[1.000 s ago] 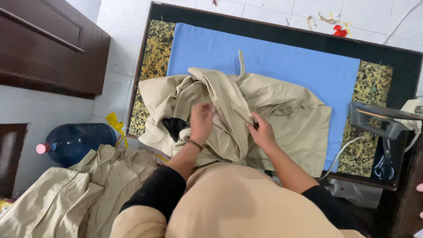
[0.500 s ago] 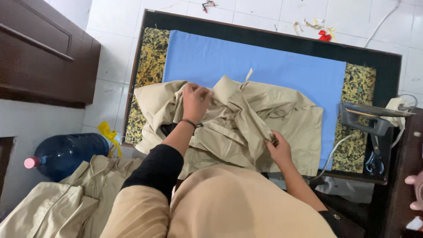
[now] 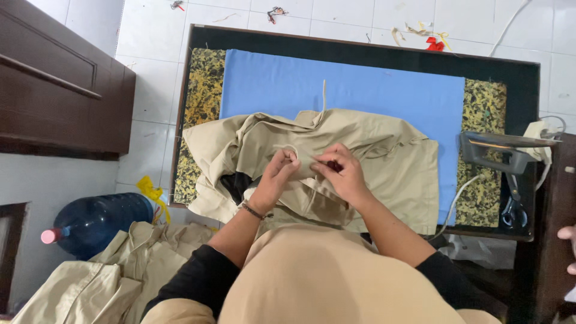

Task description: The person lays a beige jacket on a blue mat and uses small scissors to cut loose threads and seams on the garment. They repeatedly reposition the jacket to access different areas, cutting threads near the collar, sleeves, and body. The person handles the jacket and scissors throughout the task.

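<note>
A crumpled beige garment (image 3: pixel 384 162) lies on the blue cloth (image 3: pixel 360 90) that covers a dark-framed table (image 3: pixel 360 51). My left hand (image 3: pixel 277 177) and my right hand (image 3: pixel 342 174) meet over the middle of the garment. Both pinch a small strip or loop of the beige fabric between their fingers. A thin beige cord (image 3: pixel 324 96) runs from the garment's top edge onto the blue cloth. A dark patch shows inside the garment at its left.
An iron (image 3: pixel 504 150) rests at the table's right end, scissors (image 3: pixel 515 207) below it. A heap of beige garments (image 3: pixel 96 276) and a blue water bottle (image 3: pixel 96 222) lie on the floor at left. A dark wooden cabinet (image 3: pixel 60 90) stands at upper left. Another person's hand (image 3: pixel 567 237) shows at right.
My hands, which were spread apart on the garment, have come together at its middle and taken hold of a small piece of fabric. The garment has been shifted and flattened.
</note>
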